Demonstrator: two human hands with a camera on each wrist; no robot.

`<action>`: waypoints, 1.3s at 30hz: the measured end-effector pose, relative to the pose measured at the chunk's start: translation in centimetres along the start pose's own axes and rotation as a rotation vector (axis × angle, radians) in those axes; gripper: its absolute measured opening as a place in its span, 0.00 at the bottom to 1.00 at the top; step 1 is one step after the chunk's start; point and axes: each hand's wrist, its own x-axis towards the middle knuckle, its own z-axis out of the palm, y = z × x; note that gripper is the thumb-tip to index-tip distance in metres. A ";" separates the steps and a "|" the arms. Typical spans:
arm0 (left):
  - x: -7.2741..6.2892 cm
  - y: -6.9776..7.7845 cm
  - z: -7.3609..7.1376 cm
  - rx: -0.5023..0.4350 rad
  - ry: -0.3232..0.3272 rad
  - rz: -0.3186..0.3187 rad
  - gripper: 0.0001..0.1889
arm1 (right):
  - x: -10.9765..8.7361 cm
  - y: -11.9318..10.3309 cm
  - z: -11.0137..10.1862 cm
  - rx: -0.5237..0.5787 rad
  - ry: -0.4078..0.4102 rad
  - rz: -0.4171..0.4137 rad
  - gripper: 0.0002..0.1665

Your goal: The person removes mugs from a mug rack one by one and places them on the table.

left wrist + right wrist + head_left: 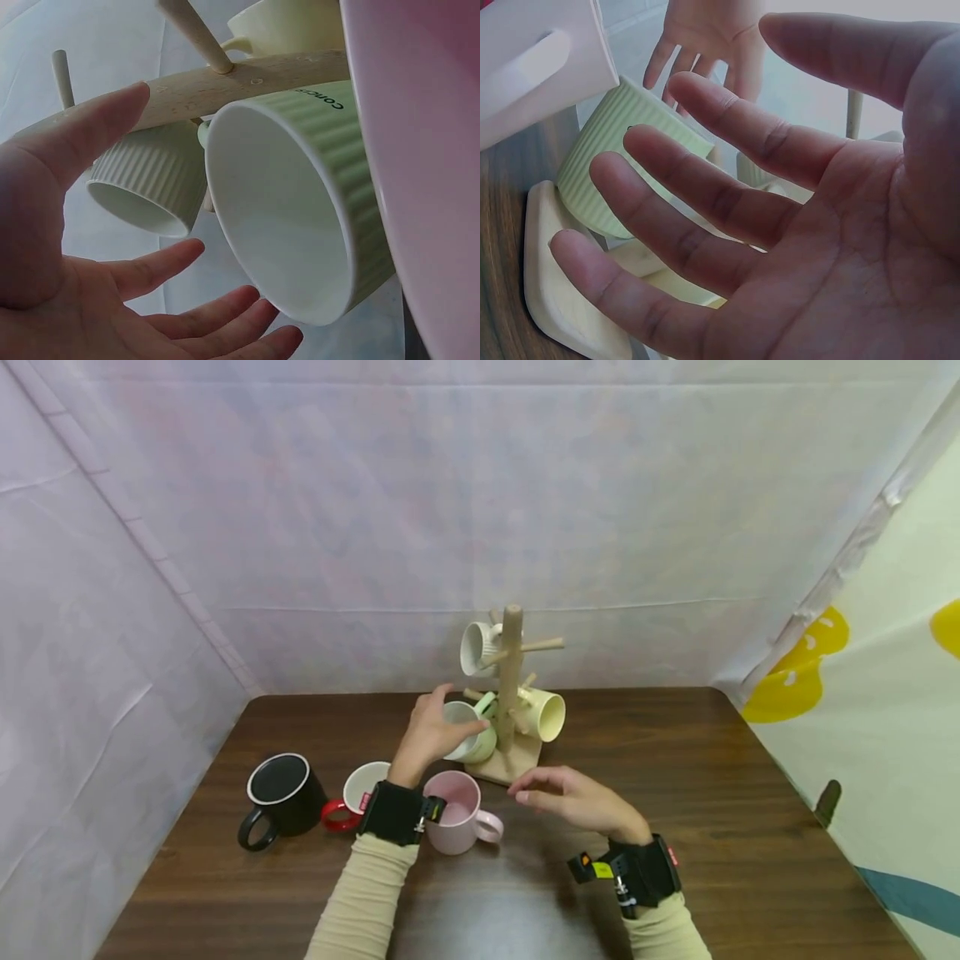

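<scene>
A light green ribbed mug (487, 745) hangs tilted from a low peg on the left of a wooden mug tree (511, 693), its mouth facing left. My left hand (437, 727) is beside it with thumb and fingers spread; in the left wrist view its fingertips are right by the mug's rim (341, 300), and the palm is bare. To the right, in front of the tree's base, my right hand (573, 797) hovers with loosely bent fingers, holding nothing. A white ribbed mug (474, 652) hangs on an upper peg, and a pale yellow mug (540, 712) on a lower right one.
A pink mug (452, 837) stands upright in front of the tree, handle to the right. Left of it are a white mug with a red handle (339, 817), partly behind my left wrist, and a black mug (302, 806). White cloth (360, 527) hangs behind the brown table (750, 860).
</scene>
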 end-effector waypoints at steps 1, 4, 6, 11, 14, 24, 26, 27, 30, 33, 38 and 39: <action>0.1 -0.1 0.0 0.002 -0.001 -0.002 0.45 | 0.0 0.0 0.0 -0.001 -0.001 -0.002 0.13; 0.2 -0.2 0.1 0.008 -0.001 -0.002 0.44 | 0.0 -0.1 0.1 -0.010 0.000 -0.007 0.13; 0.3 -0.3 0.1 0.013 0.000 0.000 0.43 | 0.0 0.0 0.1 -0.022 0.003 -0.011 0.13; 0.4 -0.3 0.3 0.025 0.004 -0.004 0.42 | 0.0 0.1 0.1 -0.050 0.009 -0.022 0.12; 0.5 -0.3 0.5 0.045 0.001 -0.015 0.42 | -0.1 0.1 0.0 -0.052 0.006 -0.024 0.11; 0.9 -0.3 1.1 0.107 -0.033 -0.043 0.43 | -0.2 -0.2 0.0 -0.060 -0.003 -0.042 0.12; 1.0 -0.4 1.2 0.111 -0.039 -0.052 0.43 | -0.2 -0.2 0.0 -0.062 -0.004 -0.045 0.11; 1.0 -0.4 1.2 0.109 -0.041 -0.057 0.43 | -0.2 -0.2 0.0 -0.062 -0.005 -0.045 0.11; 1.1 -0.3 1.3 0.105 -0.046 -0.077 0.44 | -0.3 -0.3 0.0 -0.064 -0.007 -0.044 0.11; 1.1 -0.2 1.3 0.106 -0.046 -0.097 0.45 | -0.3 -0.3 -0.1 -0.070 -0.010 -0.048 0.11; 1.2 -0.2 1.4 0.128 -0.056 -0.122 0.45 | -0.3 -0.3 -0.1 -0.080 -0.014 -0.057 0.12; 1.3 -0.1 1.4 0.131 -0.058 -0.125 0.45 | -0.3 -0.3 -0.1 -0.082 -0.015 -0.063 0.12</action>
